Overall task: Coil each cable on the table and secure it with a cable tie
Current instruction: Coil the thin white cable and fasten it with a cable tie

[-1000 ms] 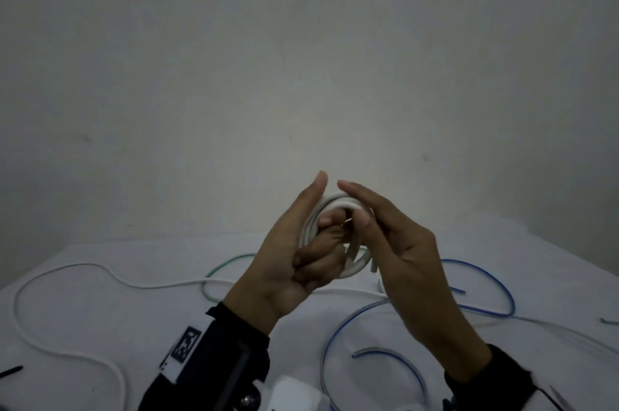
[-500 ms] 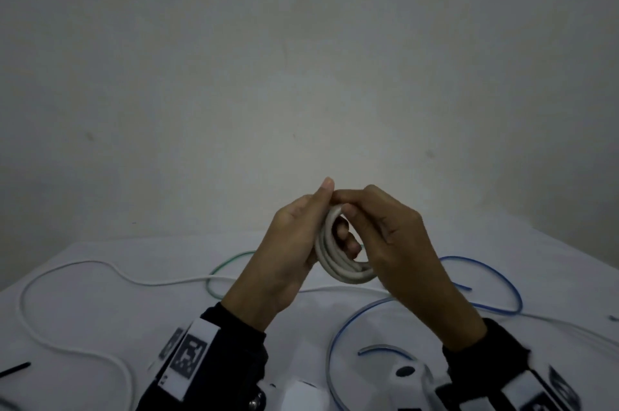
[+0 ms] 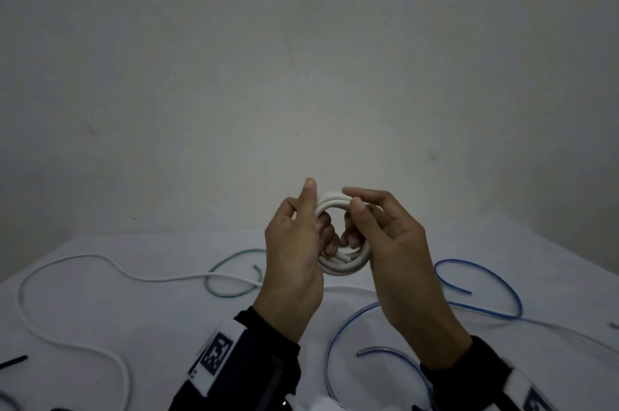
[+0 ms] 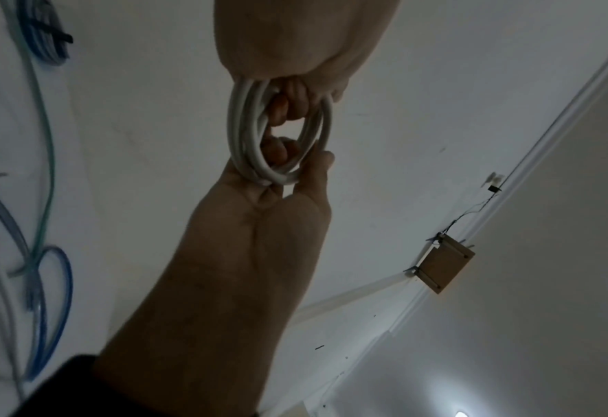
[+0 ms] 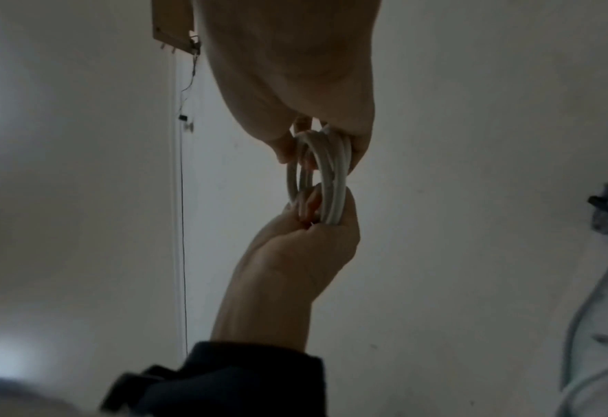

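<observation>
White table – loose white, green, blue cables.

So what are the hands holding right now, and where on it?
Both hold the white cable coil: left hand grips its left side, right hand its right side.

wall: plain off-white, few small marks | bench: white top | wooden plate: on wall nr trim, thin black wire running off it, seen in wrist views | light glow: bright spot, frame edge
</observation>
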